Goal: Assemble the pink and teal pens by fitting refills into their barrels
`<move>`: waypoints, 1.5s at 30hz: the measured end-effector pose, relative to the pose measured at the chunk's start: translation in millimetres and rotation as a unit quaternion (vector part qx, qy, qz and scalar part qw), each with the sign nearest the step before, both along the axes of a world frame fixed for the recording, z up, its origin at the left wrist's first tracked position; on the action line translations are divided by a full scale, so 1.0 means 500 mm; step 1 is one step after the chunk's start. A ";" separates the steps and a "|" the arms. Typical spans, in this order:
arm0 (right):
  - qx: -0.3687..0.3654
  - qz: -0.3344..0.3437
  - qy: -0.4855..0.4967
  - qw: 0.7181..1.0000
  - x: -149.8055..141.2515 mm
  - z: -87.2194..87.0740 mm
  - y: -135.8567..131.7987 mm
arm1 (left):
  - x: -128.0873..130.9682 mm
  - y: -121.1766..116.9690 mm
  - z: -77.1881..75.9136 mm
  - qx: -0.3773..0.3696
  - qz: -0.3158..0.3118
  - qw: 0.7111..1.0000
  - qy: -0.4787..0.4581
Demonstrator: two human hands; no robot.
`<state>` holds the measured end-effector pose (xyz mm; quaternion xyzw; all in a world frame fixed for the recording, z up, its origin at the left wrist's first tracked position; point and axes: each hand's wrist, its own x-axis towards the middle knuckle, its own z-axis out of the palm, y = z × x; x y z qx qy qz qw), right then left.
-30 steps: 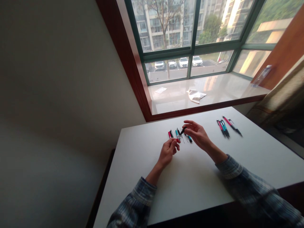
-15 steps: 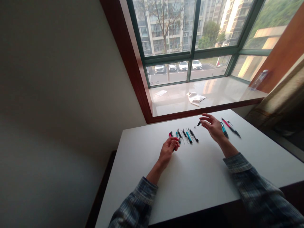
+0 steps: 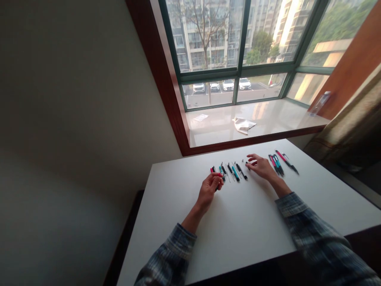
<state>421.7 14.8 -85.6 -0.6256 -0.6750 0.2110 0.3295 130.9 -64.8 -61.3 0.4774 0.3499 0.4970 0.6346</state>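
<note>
My left hand is closed around a pen barrel whose red end shows above the fingers, with a dark part just below them. Between the thumb and a fingertip of my right hand is a small black pen part, low over the table. A tiny grey pen tip lies just left of it. Between the hands is a row of pen parts: a teal and black barrel, a black barrel, thin refills and small pieces. My left hand partly hides the row's left end.
Several pink and teal pens lie right of my right hand, beside a longer pink and black pen. The white table meets the window sill, where a crumpled white cloth or wrapper and a clear bottle sit.
My right hand has moved down and slightly left with the black pen part, closer to the table. My left hand keeps its grip almost in place. The view has shifted slightly.
</note>
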 end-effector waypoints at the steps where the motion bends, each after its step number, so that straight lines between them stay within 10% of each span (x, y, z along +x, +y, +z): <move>1: -0.003 0.001 -0.018 1.000 0.002 0.000 -0.004 | 0.000 0.000 0.001 -0.001 0.001 1.000 0.002; 19: 0.013 -0.048 -0.084 0.995 -0.035 0.004 -0.017 | 0.002 0.003 -0.003 -0.010 0.008 1.000 0.018; 24: 0.050 0.001 0.080 0.996 -0.081 0.033 -0.050 | 0.003 -0.001 0.003 0.005 0.019 1.000 0.023; 31: -0.056 0.155 0.357 0.920 -0.213 0.059 -0.122 | 0.002 -0.002 0.004 0.065 0.023 0.994 0.090; 40: -0.030 0.037 0.496 0.867 -0.206 0.072 -0.136 | 0.002 -0.008 0.009 0.081 0.022 0.984 0.155; 45: -0.004 0.060 0.389 0.919 -0.204 0.084 -0.165 | -0.001 -0.011 0.025 0.041 0.050 0.986 0.155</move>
